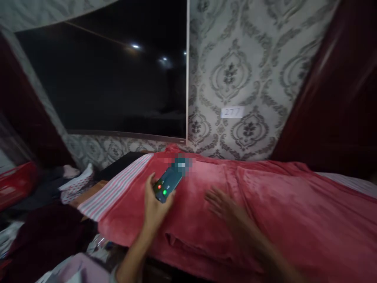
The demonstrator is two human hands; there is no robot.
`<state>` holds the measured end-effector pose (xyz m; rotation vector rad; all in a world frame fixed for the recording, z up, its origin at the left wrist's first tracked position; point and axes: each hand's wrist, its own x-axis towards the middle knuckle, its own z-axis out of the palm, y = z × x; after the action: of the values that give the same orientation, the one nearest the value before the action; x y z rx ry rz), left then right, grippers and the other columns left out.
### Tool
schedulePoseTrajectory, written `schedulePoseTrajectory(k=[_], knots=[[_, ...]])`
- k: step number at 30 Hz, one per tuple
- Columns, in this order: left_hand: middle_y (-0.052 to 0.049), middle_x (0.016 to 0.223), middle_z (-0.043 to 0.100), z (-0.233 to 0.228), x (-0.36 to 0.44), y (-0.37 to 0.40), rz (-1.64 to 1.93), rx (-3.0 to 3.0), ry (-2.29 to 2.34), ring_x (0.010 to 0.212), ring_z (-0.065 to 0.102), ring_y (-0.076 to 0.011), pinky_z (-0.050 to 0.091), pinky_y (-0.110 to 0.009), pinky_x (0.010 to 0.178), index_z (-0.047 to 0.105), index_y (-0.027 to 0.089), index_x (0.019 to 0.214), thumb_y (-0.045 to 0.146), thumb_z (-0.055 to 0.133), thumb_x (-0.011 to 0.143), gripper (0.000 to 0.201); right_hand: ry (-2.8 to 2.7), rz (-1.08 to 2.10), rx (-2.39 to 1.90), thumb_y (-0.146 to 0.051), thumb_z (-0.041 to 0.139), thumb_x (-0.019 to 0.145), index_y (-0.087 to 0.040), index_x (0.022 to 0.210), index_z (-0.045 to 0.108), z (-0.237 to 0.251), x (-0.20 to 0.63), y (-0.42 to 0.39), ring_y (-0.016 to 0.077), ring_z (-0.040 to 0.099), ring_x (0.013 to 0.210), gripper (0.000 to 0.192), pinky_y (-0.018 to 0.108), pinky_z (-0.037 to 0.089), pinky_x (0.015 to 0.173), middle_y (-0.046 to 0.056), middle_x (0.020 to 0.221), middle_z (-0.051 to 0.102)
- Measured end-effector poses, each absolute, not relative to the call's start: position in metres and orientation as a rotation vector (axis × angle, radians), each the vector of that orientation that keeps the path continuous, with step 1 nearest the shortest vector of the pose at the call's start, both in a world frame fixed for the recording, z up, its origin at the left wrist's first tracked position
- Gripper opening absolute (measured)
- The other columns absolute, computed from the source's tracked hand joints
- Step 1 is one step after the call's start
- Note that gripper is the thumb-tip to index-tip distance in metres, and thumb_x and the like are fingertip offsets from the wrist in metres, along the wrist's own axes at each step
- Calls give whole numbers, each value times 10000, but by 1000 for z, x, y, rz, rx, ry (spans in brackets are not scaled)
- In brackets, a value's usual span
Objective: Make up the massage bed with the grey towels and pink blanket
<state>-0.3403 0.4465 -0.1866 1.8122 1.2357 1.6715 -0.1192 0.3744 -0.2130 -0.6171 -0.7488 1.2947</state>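
A smartphone (168, 181) rests in my left hand (156, 202), its lit screen facing me. Red and green round buttons glow near the bottom of the screen, and its upper end is blurred out. My fingers and thumb wrap the phone's lower edges. To the right, my right hand (219, 202) holds nothing, its fingers stretched out just over a pink-red plush blanket (203, 232). I cannot tell whether that hand touches the cloth. The blanket lies spread beneath both hands, over a striped cloth (118, 188).
A large dark television (118, 78) hangs on the patterned wall (265, 23). A paper label (232, 112) marked 277 is stuck beside it. Heaped clothes (53, 232) lie at the lower left, near a red item (17, 184). Dark panels flank both sides.
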Motion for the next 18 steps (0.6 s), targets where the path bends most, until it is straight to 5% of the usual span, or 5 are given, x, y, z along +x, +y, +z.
schedulePoseTrajectory(k=[7, 18], knots=[[-145, 1276, 564, -208, -252, 387, 1509, 1823, 1033, 1163, 602, -300, 516, -482, 997, 399, 212, 1401, 462, 739, 737, 788, -564, 1199, -465, -825, 470, 850, -204, 1052, 735, -167, -115, 379, 287, 644, 1149, 705, 465, 500, 1011, 109, 1108, 741], [-156, 1248, 576, -222, -213, 373, 1375, 1846, 1062, 1176, 580, -329, 504, -512, 989, 403, 173, 1434, 403, 766, 684, 865, -222, 1163, -484, -720, 261, 982, -145, 995, 723, -159, -91, 378, 245, 719, 807, 738, 444, 577, 874, 120, 873, 755]])
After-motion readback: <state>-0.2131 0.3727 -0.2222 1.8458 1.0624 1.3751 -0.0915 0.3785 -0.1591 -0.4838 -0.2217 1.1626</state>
